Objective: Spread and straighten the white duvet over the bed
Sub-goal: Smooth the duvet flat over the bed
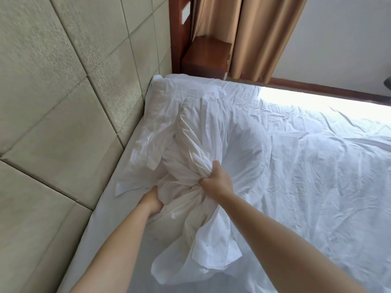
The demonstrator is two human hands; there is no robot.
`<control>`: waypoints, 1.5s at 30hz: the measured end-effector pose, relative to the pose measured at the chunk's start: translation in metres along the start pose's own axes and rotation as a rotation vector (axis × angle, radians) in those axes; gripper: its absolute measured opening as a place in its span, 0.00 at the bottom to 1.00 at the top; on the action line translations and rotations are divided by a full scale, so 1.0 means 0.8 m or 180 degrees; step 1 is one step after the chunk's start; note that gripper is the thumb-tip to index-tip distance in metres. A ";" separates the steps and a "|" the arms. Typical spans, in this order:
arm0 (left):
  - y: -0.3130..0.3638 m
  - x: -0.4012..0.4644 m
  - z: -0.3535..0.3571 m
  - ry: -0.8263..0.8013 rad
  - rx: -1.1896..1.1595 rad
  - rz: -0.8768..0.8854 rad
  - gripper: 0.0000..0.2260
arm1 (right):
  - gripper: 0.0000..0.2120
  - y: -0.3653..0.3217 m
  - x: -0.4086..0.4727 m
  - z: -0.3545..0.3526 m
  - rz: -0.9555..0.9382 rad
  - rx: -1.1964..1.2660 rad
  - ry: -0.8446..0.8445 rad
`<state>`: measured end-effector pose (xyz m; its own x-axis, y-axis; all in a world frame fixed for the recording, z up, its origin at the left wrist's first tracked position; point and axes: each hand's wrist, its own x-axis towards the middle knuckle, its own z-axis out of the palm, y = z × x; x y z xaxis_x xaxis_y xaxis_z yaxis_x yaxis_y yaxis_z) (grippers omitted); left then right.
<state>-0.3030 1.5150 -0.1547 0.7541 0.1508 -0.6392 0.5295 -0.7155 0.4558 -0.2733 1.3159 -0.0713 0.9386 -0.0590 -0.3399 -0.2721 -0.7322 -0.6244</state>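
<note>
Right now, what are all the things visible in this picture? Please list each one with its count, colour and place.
bunched white fabric duvet: one, white, gathered near the head of the bed
white bed sheet: one, white, wrinkled across the mattress
padded beige headboard wall: one, beige, left of the bed
brown wooden nightstand: one, brown, beyond the bed's corner
tan curtain: one, tan, behind the nightstand
white wall switch: one, on the wooden panel
left hand: grips the duvet low
right hand: fingers grip the bunch
</note>
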 end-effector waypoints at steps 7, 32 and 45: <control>0.030 -0.015 -0.015 -0.0052 0.0233 -0.0014 0.13 | 0.11 -0.004 -0.017 -0.020 -0.0155 0.0253 -0.0017; 0.120 -0.191 0.007 -0.1401 -0.0924 0.0802 0.14 | 0.11 0.062 -0.117 -0.103 0.0298 0.0489 0.0465; 0.036 -0.136 0.064 -0.0104 -0.0293 -0.0607 0.34 | 0.14 0.098 -0.119 -0.114 0.0601 0.0229 0.0937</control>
<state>-0.3899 1.4426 -0.1035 0.6245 0.2545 -0.7384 0.6959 -0.6105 0.3782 -0.3646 1.2023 -0.0240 0.8884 -0.3895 -0.2432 -0.4510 -0.6407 -0.6214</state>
